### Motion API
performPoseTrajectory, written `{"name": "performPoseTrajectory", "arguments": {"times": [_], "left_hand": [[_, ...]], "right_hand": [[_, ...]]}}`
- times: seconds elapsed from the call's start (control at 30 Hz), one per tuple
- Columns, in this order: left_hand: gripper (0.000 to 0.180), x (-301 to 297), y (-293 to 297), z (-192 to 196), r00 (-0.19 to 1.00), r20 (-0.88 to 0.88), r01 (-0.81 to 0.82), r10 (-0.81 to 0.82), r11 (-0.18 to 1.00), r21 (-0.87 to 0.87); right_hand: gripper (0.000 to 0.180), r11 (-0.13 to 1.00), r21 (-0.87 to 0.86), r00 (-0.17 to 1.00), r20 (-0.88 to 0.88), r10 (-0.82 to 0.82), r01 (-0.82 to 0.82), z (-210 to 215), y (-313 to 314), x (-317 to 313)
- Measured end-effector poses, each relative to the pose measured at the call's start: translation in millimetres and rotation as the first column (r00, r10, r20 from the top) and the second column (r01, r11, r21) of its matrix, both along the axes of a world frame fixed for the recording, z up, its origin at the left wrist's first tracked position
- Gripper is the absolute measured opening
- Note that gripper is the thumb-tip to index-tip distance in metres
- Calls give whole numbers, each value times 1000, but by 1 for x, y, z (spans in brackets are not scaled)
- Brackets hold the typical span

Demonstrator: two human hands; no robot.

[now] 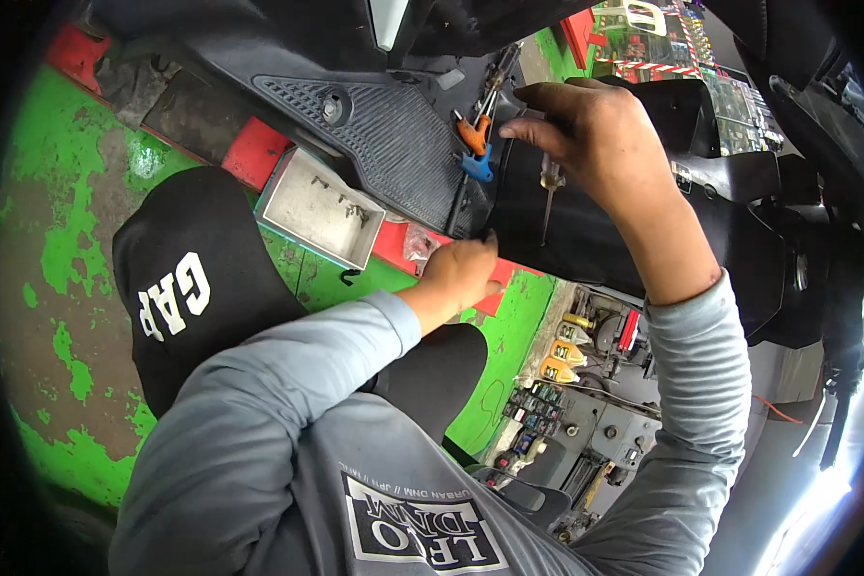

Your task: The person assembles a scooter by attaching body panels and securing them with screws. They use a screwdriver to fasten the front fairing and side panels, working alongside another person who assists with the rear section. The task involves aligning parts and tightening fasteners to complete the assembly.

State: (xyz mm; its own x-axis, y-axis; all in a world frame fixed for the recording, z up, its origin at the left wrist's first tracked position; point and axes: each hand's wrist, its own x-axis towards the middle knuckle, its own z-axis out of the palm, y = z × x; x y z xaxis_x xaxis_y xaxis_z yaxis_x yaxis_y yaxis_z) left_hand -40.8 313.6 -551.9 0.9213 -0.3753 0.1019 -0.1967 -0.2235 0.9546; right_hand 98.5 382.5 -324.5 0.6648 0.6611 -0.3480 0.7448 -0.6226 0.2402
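My right hand [600, 134] is raised over the black body panel [523, 226] of a scooter. A screwdriver [550, 178] with a clear handle is held in it, its thin shaft pointing down at the panel. Thumb and forefinger of that hand stand apart beside the handle. Lower and to the left, my left hand [459, 274] is at the panel's near edge, with a finger against it and the thumb apart. Part of its fingers is hidden. Left of the panel is the ribbed black footboard [384, 144].
An orange-handled tool [472, 134] and a blue-handled tool [477, 165] lie beside the footboard. A white tray [302, 230] with several small screws stands on the red stand [257, 154], near a clear plastic bag [419, 244]. Bottles [562, 360] and machinery are on the right.
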Motion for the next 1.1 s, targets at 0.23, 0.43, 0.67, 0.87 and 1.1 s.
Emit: {"name": "performPoseTrajectory", "arguments": {"times": [0.23, 0.43, 0.67, 0.87, 1.1], "left_hand": [[44, 12, -20, -13, 994, -111, -23, 18, 999, -45], [49, 9, -24, -16, 977, -212, -26, -14, 982, -185], [64, -1, -39, -47, 931, -347, -77, -116, 866, -494], [64, -6, -18, -43, 903, -377, 18, -205, 896, -444], [65, -6, -12, -46, 907, -356, 78, -225, 920, -384]], "right_hand": [[42, 963, 203, 937, -335, -101, 176, 4, -12, 1], [39, 997, 51, 980, -194, -50, 60, 13, -4, 1], [40, 917, 261, 891, -420, -173, 302, 5, -9, 4], [37, 998, -56, 989, -140, -38, 30, 9, -3, 4], [40, 867, 368, 889, -427, -163, 336, -11, -11, 0]]}}
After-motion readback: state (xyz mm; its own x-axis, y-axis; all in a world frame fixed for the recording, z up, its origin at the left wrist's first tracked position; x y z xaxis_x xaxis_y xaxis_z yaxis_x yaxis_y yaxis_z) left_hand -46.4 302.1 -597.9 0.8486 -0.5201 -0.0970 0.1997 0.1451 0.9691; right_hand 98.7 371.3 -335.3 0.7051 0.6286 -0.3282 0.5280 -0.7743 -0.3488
